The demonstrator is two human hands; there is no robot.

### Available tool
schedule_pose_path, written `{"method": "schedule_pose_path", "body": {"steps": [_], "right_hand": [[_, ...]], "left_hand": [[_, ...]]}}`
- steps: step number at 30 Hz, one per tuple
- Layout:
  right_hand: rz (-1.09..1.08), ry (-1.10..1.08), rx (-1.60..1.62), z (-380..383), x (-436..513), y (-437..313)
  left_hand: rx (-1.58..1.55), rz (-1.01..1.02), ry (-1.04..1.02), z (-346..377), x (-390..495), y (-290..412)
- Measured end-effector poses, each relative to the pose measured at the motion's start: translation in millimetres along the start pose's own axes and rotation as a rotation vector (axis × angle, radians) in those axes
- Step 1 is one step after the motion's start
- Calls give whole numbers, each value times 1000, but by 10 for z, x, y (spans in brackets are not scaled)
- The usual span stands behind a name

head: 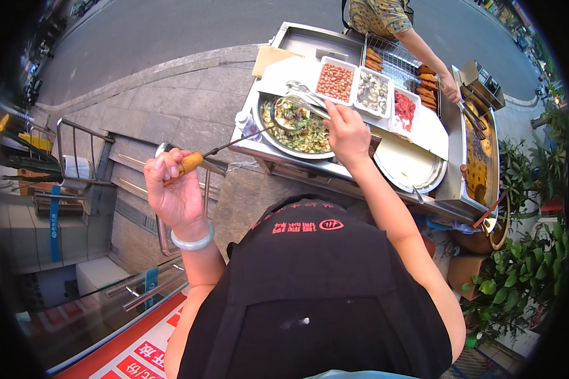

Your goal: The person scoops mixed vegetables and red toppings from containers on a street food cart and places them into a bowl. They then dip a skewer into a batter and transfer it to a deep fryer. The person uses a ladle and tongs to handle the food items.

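My left hand (175, 196), with a pale bangle at the wrist, grips the wooden handle of a long-stemmed ladle (239, 140). The ladle's dark round head reaches over a metal bowl of chopped vegetables (308, 135). My right hand (348, 135) holds metal tongs (308, 94), their tips above the same bowl, close to the ladle head. Whatever the ladle contains is hard to make out. Behind the right hand stand white trays of peanuts (334, 83), shelled shellfish (373, 92) and red raw meat (405, 111). A bowl of pale batter (405, 163) sits to its right, partly covered by a white board.
Another person's hand (450, 90) holds a metal utensil (474, 118) over a fryer of oil (479, 161) at the right. Browned fritters (427, 90) rest on a wire rack (398, 57). A bottle (246, 124) stands left of the vegetable bowl. Steps and railings (83, 151) lie left.
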State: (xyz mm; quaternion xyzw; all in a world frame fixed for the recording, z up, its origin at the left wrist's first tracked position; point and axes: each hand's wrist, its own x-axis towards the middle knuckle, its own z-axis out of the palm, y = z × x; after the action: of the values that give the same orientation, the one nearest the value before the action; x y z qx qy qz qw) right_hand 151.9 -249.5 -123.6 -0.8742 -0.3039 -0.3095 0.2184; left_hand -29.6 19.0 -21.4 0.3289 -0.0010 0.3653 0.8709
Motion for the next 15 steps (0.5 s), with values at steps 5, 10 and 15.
{"method": "schedule_pose_path", "body": {"steps": [5, 10, 15], "right_hand": [[392, -36, 234, 18, -412, -10], [818, -85, 710, 234, -972, -319], [1437, -202, 1640, 238, -986, -466]], "left_hand": [[-105, -62, 25, -13, 198, 137], [-135, -84, 4, -12, 295, 189], [-99, -65, -65, 2, 354, 181]]}}
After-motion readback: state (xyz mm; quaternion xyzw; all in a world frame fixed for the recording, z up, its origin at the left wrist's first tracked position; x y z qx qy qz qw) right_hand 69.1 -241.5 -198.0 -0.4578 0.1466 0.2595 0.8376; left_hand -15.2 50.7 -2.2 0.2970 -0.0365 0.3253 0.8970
